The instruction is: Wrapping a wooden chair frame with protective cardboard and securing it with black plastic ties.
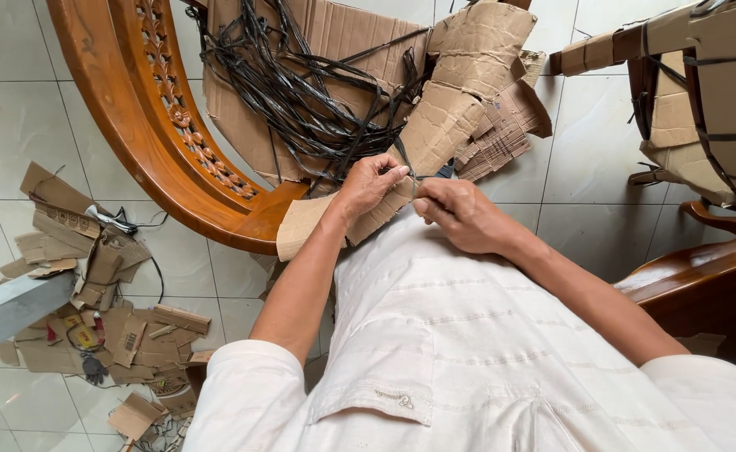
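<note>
Carved wooden chair (154,125): mostly bare, wrapping off. Loose cardboard sheets (460,92): heaped on it, one still tied. Black strapping (293,92): tangled pile, freed. My left hand (368,186) and right hand (460,213): fingers pinched shut on one black strand (407,167) at the cardboard's edge.

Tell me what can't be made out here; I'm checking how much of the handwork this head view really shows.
- What the left hand and right hand pinch: only a bit of black strap shows; the fingers hide the rest.
- Carved wooden frame: cut off by the top edge.
- Cardboard-wrapped chair: cut off at the right edge.
- Cardboard scraps on the floor: too small to sort.
</note>
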